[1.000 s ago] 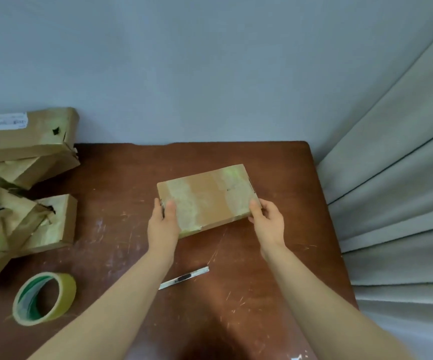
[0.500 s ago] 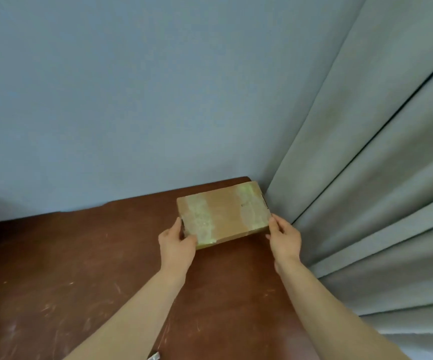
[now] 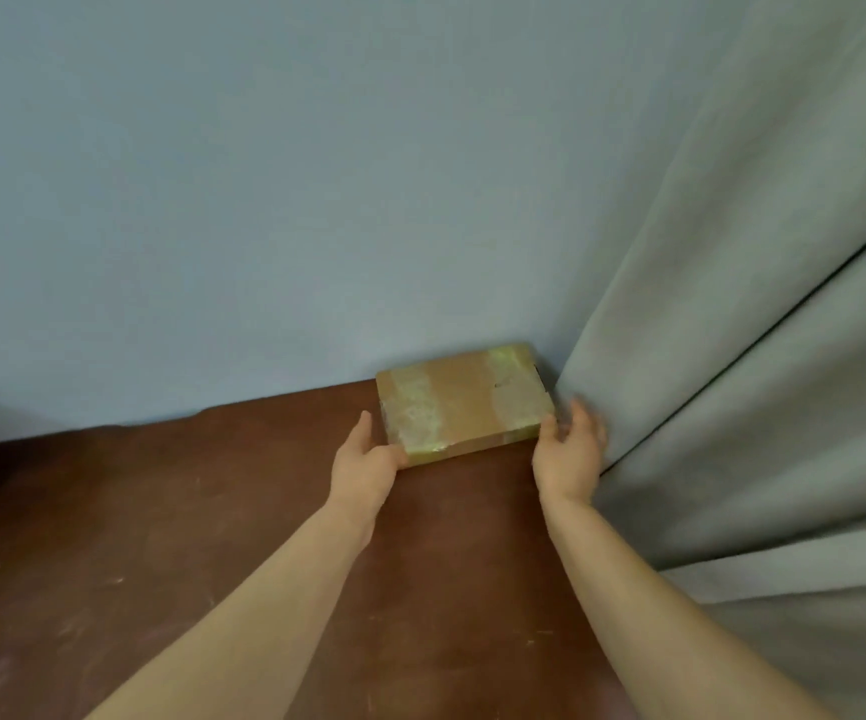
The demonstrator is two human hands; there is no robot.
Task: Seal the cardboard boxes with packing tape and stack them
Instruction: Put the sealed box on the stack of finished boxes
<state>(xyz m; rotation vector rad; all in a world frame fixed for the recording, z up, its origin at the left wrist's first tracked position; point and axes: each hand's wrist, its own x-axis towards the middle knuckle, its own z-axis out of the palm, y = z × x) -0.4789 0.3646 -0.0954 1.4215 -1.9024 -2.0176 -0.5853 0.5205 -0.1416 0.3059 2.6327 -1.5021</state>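
Taped cardboard box lies flat on the bench, in the bench's far right corner, against the blue wall behind the bench and just beside the grey curtain along the bench's right edge. Left hand open, thumb touching the box's near left corner. Right hand open, fingers loose and blurred, thumb at the near right corner.

The box lies in the table's far right corner (seemingly against the wall), between both hands.
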